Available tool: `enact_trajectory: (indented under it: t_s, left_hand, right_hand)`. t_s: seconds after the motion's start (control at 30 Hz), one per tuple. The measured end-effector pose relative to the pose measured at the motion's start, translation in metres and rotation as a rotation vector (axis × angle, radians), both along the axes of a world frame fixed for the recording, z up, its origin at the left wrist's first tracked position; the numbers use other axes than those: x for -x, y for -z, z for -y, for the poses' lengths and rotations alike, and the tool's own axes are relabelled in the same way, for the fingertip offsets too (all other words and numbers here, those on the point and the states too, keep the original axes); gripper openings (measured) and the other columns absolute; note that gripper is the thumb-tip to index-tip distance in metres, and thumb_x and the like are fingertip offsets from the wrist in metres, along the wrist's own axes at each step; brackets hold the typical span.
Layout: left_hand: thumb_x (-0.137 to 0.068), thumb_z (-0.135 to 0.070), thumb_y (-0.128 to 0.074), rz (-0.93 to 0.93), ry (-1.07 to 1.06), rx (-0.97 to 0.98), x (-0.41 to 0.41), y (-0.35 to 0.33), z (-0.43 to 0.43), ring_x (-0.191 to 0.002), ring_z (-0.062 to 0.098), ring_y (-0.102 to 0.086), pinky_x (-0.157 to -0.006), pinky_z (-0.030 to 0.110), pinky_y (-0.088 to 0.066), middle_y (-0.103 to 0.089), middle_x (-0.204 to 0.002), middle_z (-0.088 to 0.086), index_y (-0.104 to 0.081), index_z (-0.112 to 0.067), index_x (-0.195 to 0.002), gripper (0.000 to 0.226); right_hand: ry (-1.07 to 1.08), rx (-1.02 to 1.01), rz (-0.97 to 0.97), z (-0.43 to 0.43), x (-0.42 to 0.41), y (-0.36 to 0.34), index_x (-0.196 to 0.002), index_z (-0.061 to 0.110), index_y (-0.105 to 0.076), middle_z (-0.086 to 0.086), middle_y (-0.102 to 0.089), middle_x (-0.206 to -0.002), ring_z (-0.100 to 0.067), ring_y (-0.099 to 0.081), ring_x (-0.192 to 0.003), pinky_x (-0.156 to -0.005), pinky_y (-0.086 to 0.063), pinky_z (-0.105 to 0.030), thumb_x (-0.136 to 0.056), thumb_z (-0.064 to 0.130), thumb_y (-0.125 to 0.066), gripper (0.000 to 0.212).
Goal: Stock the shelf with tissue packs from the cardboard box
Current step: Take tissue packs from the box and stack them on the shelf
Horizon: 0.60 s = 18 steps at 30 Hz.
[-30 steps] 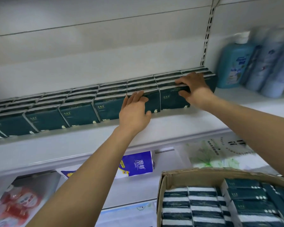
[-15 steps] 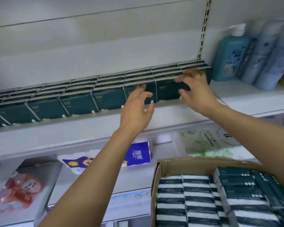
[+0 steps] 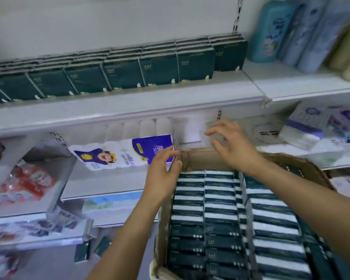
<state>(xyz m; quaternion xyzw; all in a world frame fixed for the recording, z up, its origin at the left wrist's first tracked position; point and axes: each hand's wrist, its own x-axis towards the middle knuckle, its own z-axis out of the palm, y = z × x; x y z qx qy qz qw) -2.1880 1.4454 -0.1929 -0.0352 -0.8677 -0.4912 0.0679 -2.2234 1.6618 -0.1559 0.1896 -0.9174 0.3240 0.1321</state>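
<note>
A long row of dark green tissue packs (image 3: 129, 71) stands on the upper white shelf (image 3: 129, 106). Below, an open cardboard box (image 3: 200, 158) holds several more green and white tissue packs (image 3: 220, 209). My left hand (image 3: 162, 172) hovers at the box's far left corner with fingers loosely bent and holds nothing. My right hand (image 3: 228, 144) is spread open in the air above the box's far edge, also holding nothing.
Blue and pale bottles (image 3: 275, 31) stand on the shelf to the right of the tissue row. A purple and white toilet roll pack (image 3: 127, 152) lies on the lower shelf behind the box. Red packs (image 3: 26, 184) sit at the left, boxed tissues (image 3: 307, 126) at the right.
Both hands have left the tissue row on the upper shelf and come down to the far edge of the cardboard box. The camera has tilted down.
</note>
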Motion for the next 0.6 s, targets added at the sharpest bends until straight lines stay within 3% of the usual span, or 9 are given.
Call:
enact_trajectory:
  t_s: [0.1,0.23,0.33,0.43,0.6]
  left_hand:
    - [-0.09,-0.014,-0.063,0.047,-0.022,0.173,-0.035,0.028,0.004,-0.135,0.016,-0.037,-0.11,0.02,-0.023,-0.048,-0.142,0.002,-0.065,-0.016,-0.115,0.026]
    - [-0.092,-0.022,-0.061,0.274,-0.02,0.329,-0.074,0.061,0.014,-0.145,0.02,-0.02,-0.112,0.024,-0.018,-0.026,-0.156,0.005,-0.055,-0.017,-0.129,0.038]
    - [-0.092,-0.021,-0.06,0.36,0.025,0.347,-0.094,0.072,0.016,-0.14,0.021,-0.031,-0.108,0.022,-0.024,-0.029,-0.153,0.006,-0.052,-0.016,-0.132,0.041]
    - [-0.093,-0.02,-0.058,0.37,0.071,0.348,-0.107,0.075,0.015,-0.124,0.021,-0.047,-0.093,0.022,-0.036,-0.035,-0.144,0.002,-0.049,-0.018,-0.132,0.041]
    - [-0.093,-0.019,-0.056,0.338,0.055,0.396,-0.111,0.076,0.011,-0.113,0.024,-0.053,-0.075,0.022,-0.033,-0.035,-0.142,0.0,-0.046,-0.017,-0.134,0.043]
  right_hand:
    - [-0.042,-0.006,0.121,-0.004,-0.031,0.026,-0.11,0.02,-0.065,0.003,-0.055,-0.115,-0.009,-0.041,-0.112,-0.098,-0.034,-0.024,-0.091,0.011,-0.059,0.022]
    - [-0.124,-0.04,0.325,-0.01,-0.074,0.065,-0.109,0.021,-0.066,0.007,-0.058,-0.109,-0.012,-0.049,-0.109,-0.095,-0.042,-0.031,-0.092,0.016,-0.062,0.018]
    - [-0.175,-0.136,0.555,-0.015,-0.102,0.089,-0.11,0.022,-0.064,0.007,-0.06,-0.106,-0.011,-0.055,-0.102,-0.091,-0.048,-0.034,-0.091,0.02,-0.064,0.019]
    - [-0.23,-0.212,0.799,-0.013,-0.128,0.101,-0.114,0.023,-0.06,0.016,-0.054,-0.091,-0.007,-0.055,-0.085,-0.08,-0.046,-0.026,-0.089,0.029,-0.068,0.027]
    - [-0.21,-0.444,0.943,-0.009,-0.163,0.117,-0.132,0.023,-0.05,0.002,-0.059,-0.124,-0.011,-0.055,-0.1,-0.088,-0.047,-0.028,-0.086,0.042,-0.069,0.054]
